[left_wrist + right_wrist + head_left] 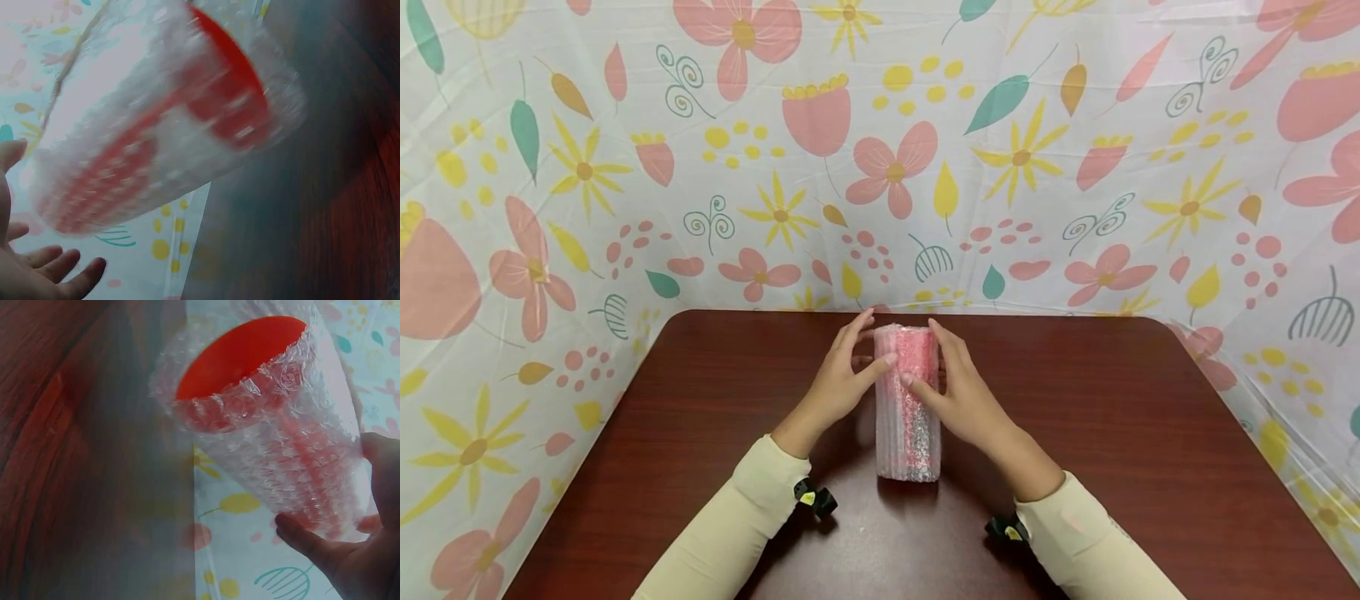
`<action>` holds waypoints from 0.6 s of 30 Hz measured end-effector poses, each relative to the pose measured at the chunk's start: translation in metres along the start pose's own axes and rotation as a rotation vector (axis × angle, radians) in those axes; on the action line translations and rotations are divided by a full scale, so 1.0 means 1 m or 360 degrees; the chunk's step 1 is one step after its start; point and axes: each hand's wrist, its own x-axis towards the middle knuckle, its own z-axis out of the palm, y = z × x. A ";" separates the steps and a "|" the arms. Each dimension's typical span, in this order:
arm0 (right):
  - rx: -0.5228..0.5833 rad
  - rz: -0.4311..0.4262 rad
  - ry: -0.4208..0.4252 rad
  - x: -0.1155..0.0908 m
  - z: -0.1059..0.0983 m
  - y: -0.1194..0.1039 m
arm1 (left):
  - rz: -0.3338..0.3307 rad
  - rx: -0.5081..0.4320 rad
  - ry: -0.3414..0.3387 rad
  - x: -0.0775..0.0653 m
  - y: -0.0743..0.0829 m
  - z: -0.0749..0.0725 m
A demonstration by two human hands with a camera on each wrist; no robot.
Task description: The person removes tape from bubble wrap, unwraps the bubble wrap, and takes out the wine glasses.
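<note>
A bubble-wrapped cylinder [908, 417], red and whitish through the clear wrap, is between the two hands in the head view. Its red round end [240, 356] faces the right wrist camera. My right hand [973, 404] holds it near the far end, thumb across its face and fingers along the right side. On the other side, my left hand [838, 379] has its fingers spread, with the thumb tip overlapping the wrap in the head view. In the left wrist view, the left fingers [59, 269] stand apart from the wrap. Whether the cylinder touches the table cannot be told.
A dark reddish-brown table [700, 417] lies beneath the hands. Behind it and at both sides hangs a white curtain [1045, 208] printed with flowers and leaves. Black straps [815, 498] with small devices sit at both cream sleeves [730, 517].
</note>
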 end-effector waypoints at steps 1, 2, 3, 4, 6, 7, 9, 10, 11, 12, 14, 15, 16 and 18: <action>0.0042 -0.0005 0.0023 0.001 0.000 -0.001 | -0.0028 -0.0030 -0.0017 0.000 0.000 0.000; 0.0080 -0.0013 0.0042 0.001 -0.001 -0.001 | -0.0051 -0.0066 -0.0039 0.000 0.000 0.001; 0.0121 -0.0022 0.0060 0.001 -0.001 -0.001 | -0.0075 -0.0098 -0.0064 -0.001 0.000 0.001; 0.0160 -0.0032 0.0076 0.001 -0.001 -0.002 | -0.0100 -0.0115 -0.0088 -0.001 0.000 0.001; 0.0213 -0.0041 0.0103 0.001 -0.001 -0.003 | -0.0137 -0.0156 -0.0137 -0.002 0.000 0.001; 0.0235 -0.0047 0.0110 0.001 -0.001 -0.003 | -0.0156 -0.0177 -0.0157 -0.003 0.000 0.001; 0.0257 -0.0043 0.0122 0.002 0.000 -0.004 | -0.0186 -0.0199 -0.0182 -0.004 0.000 0.002; 0.0265 -0.0036 0.0127 0.002 0.000 -0.004 | -0.0197 -0.0210 -0.0188 -0.004 0.001 0.002; 0.0271 -0.0033 0.0130 0.002 0.000 -0.004 | -0.0203 -0.0224 -0.0192 -0.004 0.001 0.002; 0.0279 -0.0027 0.0129 0.002 0.000 -0.005 | -0.0214 -0.0234 -0.0196 -0.005 0.001 0.003; 0.0305 -0.0019 0.0127 0.002 0.000 -0.005 | -0.0223 -0.0275 -0.0201 -0.005 0.000 0.004; 0.0312 -0.0017 0.0122 0.003 0.001 -0.005 | -0.0229 -0.0309 -0.0209 -0.005 0.000 0.005; 0.0318 -0.0016 0.0114 0.003 0.001 -0.005 | -0.0232 -0.0346 -0.0220 -0.005 -0.001 0.006; 0.0304 -0.0015 0.0098 0.002 0.001 -0.006 | -0.0228 -0.0414 -0.0238 -0.005 -0.001 0.007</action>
